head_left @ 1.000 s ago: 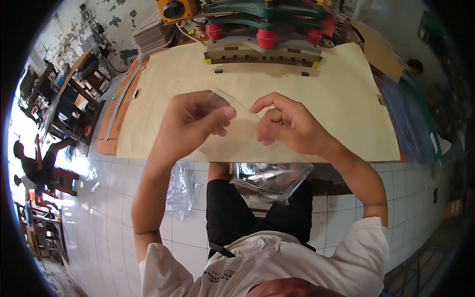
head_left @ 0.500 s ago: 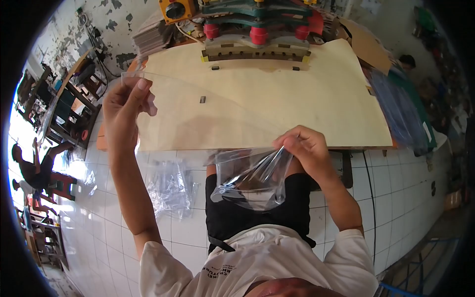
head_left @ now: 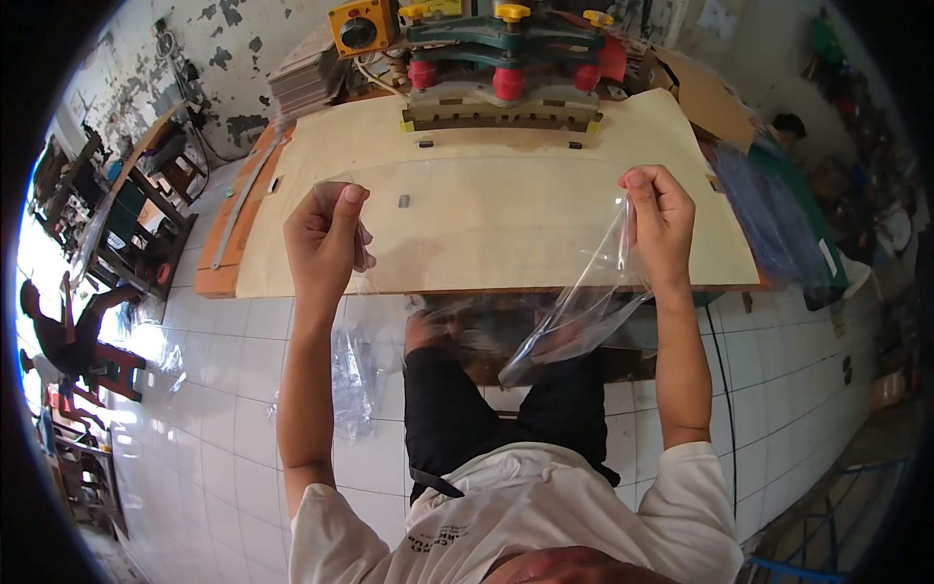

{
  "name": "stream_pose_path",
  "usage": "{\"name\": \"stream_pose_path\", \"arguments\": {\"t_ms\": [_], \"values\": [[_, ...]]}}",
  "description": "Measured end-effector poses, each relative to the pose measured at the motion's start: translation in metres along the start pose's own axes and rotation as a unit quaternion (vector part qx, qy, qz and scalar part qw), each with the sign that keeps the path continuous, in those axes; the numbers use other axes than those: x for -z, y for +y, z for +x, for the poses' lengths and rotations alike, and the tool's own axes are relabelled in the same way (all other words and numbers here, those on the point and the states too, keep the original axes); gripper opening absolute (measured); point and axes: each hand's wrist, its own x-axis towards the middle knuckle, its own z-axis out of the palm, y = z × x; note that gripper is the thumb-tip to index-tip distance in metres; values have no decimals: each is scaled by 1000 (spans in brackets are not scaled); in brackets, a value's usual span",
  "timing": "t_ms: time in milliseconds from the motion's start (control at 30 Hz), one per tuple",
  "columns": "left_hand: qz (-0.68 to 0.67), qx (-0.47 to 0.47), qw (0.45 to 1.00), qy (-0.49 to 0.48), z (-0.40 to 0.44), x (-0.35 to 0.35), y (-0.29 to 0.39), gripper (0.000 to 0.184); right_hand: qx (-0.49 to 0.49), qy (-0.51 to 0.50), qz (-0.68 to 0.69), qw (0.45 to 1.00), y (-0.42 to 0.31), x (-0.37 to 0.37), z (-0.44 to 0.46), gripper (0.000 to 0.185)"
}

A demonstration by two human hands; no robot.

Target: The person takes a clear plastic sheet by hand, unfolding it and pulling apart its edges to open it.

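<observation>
A clear plastic sheet point(head_left: 584, 292) hangs between my two hands above the table's front edge and my lap. My left hand point(head_left: 329, 234) pinches its left end, thumb pressed against curled fingers. At the other end, my right hand point(head_left: 662, 219) grips the sheet with thumb and fingers together, and folds run down from that grip. Being transparent, the sheet's full outline is hard to make out. Beneath lies a cream-coloured board point(head_left: 496, 229) on the wooden table, with small dark marks on it.
At the table's back stands a green press machine point(head_left: 506, 54) with red and yellow knobs, beside an orange switch box point(head_left: 360, 27). A metal ruler point(head_left: 243, 200) lies left. Clear plastic sheets point(head_left: 769, 214) are stacked right; loose plastic point(head_left: 355, 380) lies on the floor. Other people are at both sides.
My right hand has moved up and right, drawing the sheet's right end up from my lap. My left hand has shifted right and slightly down, still pinching the sheet.
</observation>
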Motion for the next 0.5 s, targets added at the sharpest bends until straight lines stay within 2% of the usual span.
{"name": "stream_pose_path", "arguments": {"t_ms": [233, 500], "values": [[13, 25, 1000, 15, -3, -7, 3, 31, -14, 2, -46, 999, -15, 9, -1, 29], [-1, 4, 1000, 25, -10, -21, 1, 34, -34, 9, -49, 998, -10, 16, -1, 29]]}}
